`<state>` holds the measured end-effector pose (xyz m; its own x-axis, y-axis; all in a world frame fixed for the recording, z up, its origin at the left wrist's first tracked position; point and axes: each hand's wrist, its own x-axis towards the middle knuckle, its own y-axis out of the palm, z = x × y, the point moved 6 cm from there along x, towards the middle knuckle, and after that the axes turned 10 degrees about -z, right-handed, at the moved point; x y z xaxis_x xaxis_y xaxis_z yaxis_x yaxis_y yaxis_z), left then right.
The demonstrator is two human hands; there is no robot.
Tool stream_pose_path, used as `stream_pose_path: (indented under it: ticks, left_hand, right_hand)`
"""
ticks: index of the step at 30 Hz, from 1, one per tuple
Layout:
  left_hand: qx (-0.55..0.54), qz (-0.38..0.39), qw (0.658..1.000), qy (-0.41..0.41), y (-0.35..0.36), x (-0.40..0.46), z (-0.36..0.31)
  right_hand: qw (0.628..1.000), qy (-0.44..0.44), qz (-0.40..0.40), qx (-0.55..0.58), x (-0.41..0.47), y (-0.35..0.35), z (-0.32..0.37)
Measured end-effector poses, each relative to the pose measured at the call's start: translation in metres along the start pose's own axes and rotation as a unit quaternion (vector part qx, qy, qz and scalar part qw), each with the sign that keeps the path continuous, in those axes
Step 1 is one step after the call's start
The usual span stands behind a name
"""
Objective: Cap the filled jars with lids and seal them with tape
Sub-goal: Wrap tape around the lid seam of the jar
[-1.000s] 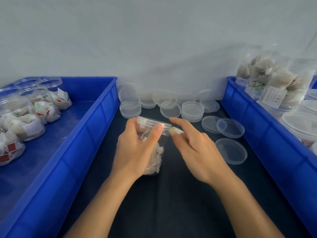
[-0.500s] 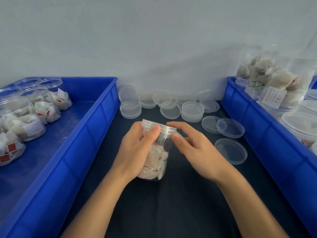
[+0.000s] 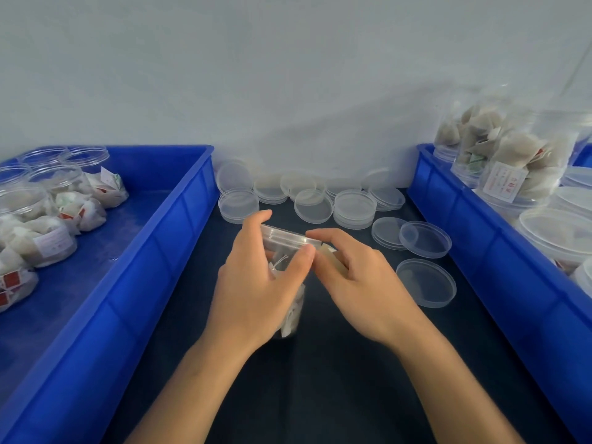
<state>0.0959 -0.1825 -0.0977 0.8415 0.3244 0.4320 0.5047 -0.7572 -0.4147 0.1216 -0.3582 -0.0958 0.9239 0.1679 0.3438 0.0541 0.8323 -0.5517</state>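
Right hand (image 3: 358,280) back pinching tape (image 3: 331,256) at lid (image 3: 288,236) edge; left hand (image 3: 256,283) grips jar (image 3: 293,312)

Near tabletop (image 3: 320,395) open between blue bins (image 3: 153,283); far end blocked by loose lids (image 3: 352,206) (three more right, beside the right bin).

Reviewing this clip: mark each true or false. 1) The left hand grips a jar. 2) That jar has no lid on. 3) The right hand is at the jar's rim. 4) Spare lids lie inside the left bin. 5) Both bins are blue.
1) True: the left hand grips the jar.
2) False: a lid sits on it.
3) True: the right hand pinches something pale there.
4) False: the spare lids lie on the dark table between the bins.
5) True: left bin, right bin.
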Motion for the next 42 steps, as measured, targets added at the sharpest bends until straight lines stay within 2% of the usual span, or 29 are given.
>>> stream_pose_path:
  ticks: [4,8,17,28,32,34,37,40,42]
  left_hand:
    - [-0.029,0.015,0.999,-0.023,0.000,0.004,0.006]
    - [-0.081,0.016,0.995,-0.052,-0.003,0.007,0.010]
    - [-0.124,0.051,0.990,-0.046,-0.001,0.007,0.009]
    - [-0.212,0.088,0.972,-0.048,0.004,0.006,0.014]
    - [-0.157,0.079,0.984,-0.026,0.003,0.005,0.011]
    - [-0.085,0.019,0.996,-0.003,-0.004,0.006,0.008]
    - [0.011,-0.080,0.996,0.041,-0.014,0.002,-0.002]
    - [0.043,-0.062,0.997,0.033,-0.006,-0.002,-0.005]
    - [0.026,-0.035,0.999,0.016,-0.002,-0.002,-0.002]
  right_hand:
    - [0.999,0.010,0.034,0.042,-0.003,0.001,0.003]
    - [1.000,-0.027,0.004,0.006,0.001,-0.007,0.002]
    - [0.999,-0.011,-0.010,0.035,0.006,-0.011,-0.009]
    - [0.987,0.046,0.067,0.141,0.004,0.001,-0.007]
    - [0.987,0.047,0.053,0.144,0.004,0.000,-0.007]
    - [0.989,0.046,0.040,0.133,0.004,0.001,-0.008]
    - [0.994,0.038,0.011,0.100,0.004,0.003,-0.007]
    - [0.997,0.026,0.000,0.067,0.001,0.006,-0.002]
    - [0.998,0.024,0.005,0.064,0.000,0.007,0.000]
